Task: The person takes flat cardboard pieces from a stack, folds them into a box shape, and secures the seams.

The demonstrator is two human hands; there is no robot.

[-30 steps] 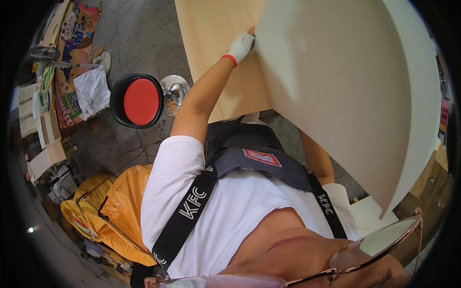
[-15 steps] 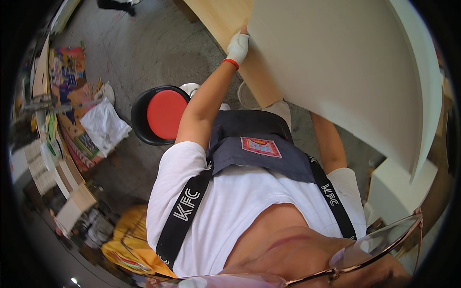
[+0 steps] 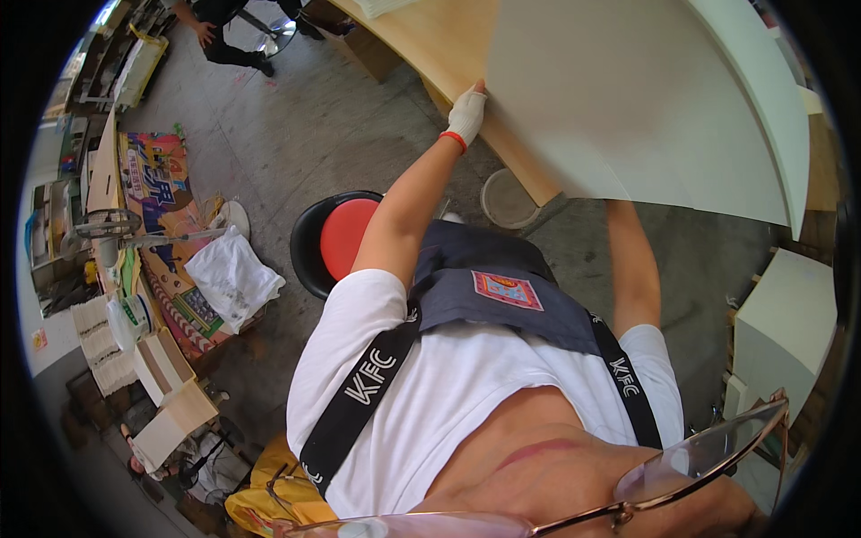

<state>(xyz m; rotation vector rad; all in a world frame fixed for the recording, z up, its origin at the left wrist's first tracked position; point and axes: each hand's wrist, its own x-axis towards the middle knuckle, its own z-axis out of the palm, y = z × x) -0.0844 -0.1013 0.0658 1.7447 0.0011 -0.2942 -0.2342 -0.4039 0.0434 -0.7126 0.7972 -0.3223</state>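
I hold up a large off-white sheet of board (image 3: 646, 99) that fills the upper right of the view. My left hand (image 3: 466, 112), in a white glove with a red cuff, grips the sheet's left edge, arm stretched upward. My right forearm (image 3: 630, 260) rises behind the sheet's lower edge, and the hand itself is hidden by the sheet. Behind the sheet lies a pale wooden tabletop (image 3: 421, 36). I wear a white shirt and a dark apron with black straps.
A red-seated stool with a black rim (image 3: 345, 238) and a white bucket (image 3: 507, 199) stand on the concrete floor below my arms. To the left lie a white cloth bag (image 3: 233, 278), a colourful poster (image 3: 157, 179) and stacked cards (image 3: 170, 377). Another person (image 3: 215, 27) stands at top left. A white box (image 3: 785, 314) sits at the right.
The sheet has swung up and to the right, uncovering more floor and my right forearm. My left hand has stayed on its edge, while the stool has shifted toward the middle of the view.
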